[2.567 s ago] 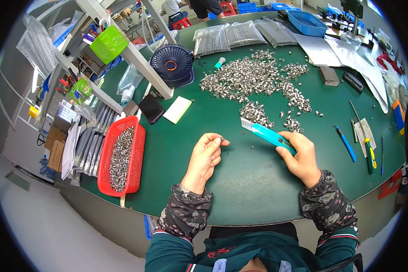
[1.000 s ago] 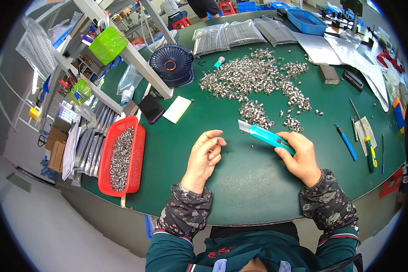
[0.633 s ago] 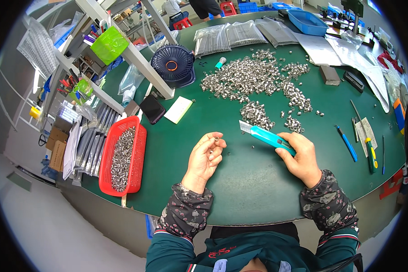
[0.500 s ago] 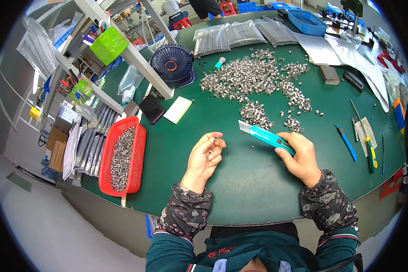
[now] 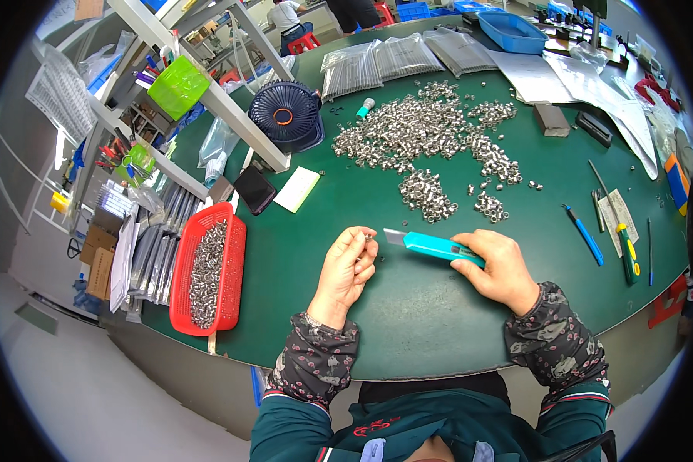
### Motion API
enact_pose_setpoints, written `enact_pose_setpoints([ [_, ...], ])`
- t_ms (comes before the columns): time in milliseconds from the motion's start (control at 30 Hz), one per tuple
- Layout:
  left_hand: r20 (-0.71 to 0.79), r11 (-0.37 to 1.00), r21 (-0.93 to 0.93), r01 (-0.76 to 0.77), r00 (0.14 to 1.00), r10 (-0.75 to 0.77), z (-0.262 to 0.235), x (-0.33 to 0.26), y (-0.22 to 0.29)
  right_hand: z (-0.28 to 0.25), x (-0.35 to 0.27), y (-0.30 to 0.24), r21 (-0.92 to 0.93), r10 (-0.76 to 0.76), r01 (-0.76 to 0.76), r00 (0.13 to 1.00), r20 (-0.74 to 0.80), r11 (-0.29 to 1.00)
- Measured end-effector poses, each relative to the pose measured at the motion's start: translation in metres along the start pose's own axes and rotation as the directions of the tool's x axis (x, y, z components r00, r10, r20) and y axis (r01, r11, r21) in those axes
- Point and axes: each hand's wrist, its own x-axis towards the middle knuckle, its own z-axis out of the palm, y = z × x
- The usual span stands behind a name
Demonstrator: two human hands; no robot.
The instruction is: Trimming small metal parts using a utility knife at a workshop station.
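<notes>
My left hand (image 5: 345,268) pinches a small metal ring (image 5: 369,238) between thumb and fingertips, above the green table. In my right hand (image 5: 500,269) is a teal utility knife (image 5: 433,246), gripped by its rear half. Its blade is out and points left, close to the ring but apart from it. Beyond both hands lies a large heap of small metal rings (image 5: 408,127), with smaller clusters (image 5: 427,195) on its near side. At the left stands a red plastic basket (image 5: 237,269) with many such rings inside.
A dark fan (image 5: 286,115), a phone (image 5: 255,189) and a pale notepad (image 5: 297,190) sit at the back left. On the right lie a blue-handled tool (image 5: 585,237) and a yellow-green screwdriver (image 5: 628,254). Bagged metal parts (image 5: 404,58) line the far edge.
My right hand has brought the knife leftward and turned it flatter, so the blade is nearer the ring. My left hand keeps its pinch almost in place. The view has shifted slightly.
</notes>
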Motion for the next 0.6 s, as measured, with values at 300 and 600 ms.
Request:
enact_pose_setpoints([
  [300,-0.014,0.992,0.126,-0.012,1.000,0.014,0.0064,-0.0013,-0.0029,0.0017,-0.0001,-0.0014,0.009,-0.003,0.002,0.991,0.135,1.000],
  [600,-0.081,0.937,0.348,-0.044,0.994,0.077,0.0099,-0.0026,-0.0068,0.0022,-0.0007,-0.0020,-0.024,0.026,-0.022,0.985,0.170,0.999],
])
